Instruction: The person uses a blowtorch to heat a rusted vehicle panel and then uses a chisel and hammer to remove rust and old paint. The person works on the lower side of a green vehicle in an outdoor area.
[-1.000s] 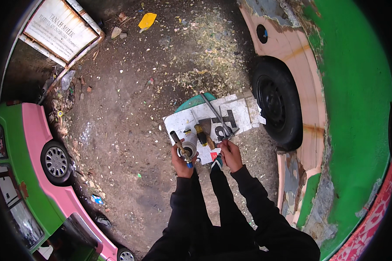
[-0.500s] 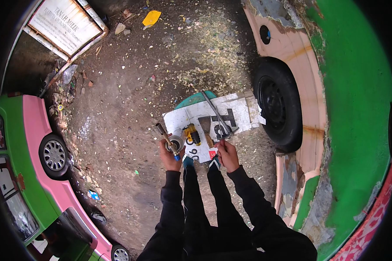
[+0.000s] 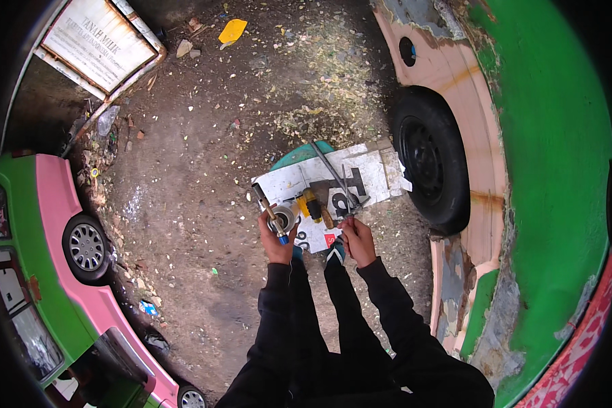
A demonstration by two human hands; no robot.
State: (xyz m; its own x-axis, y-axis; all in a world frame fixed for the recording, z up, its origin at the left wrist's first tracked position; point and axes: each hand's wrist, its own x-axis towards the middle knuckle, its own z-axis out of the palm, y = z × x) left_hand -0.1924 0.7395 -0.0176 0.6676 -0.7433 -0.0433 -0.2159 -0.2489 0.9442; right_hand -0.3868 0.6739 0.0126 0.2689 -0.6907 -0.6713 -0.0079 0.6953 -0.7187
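Torch (image 3: 273, 213) sits in the left hand (image 3: 277, 247), fingers wrapped round it, above a white board (image 3: 275, 183) with black lettering (image 3: 358, 179). The right hand (image 3: 360, 245) is bunched; whether it holds anything, I can't tell. Yellow-and-black tool (image 3: 312, 206) between; printed sign (image 3: 95, 44) ahead, left.

Dirt ground (image 3: 183, 285), littered. Along its left edge: green-and-pink vehicle (image 3: 51, 187), wheel with silver multi-spoke cover (image 3: 87, 247); second wheel (image 3: 191, 397) partly visible nearer the bottom corner. Far left corner of the ground: white sign (image 3: 96, 45), rust-streaked frame, tilted in view; crumpled clear plastic (image 3: 107, 121) lying near its base. Far edge: yellow scrap (image 3: 232, 31), flat; to its right, dense scatter of pale flakes (image 3: 326, 85). Blue-and-white wrapper (image 3: 148, 308) near left edge, close to the vehicle. Right edge: green-and-peach bodywork (image 3: 551, 170), paint peeling to grey, black tyre (image 3: 459, 163) with dark rim.
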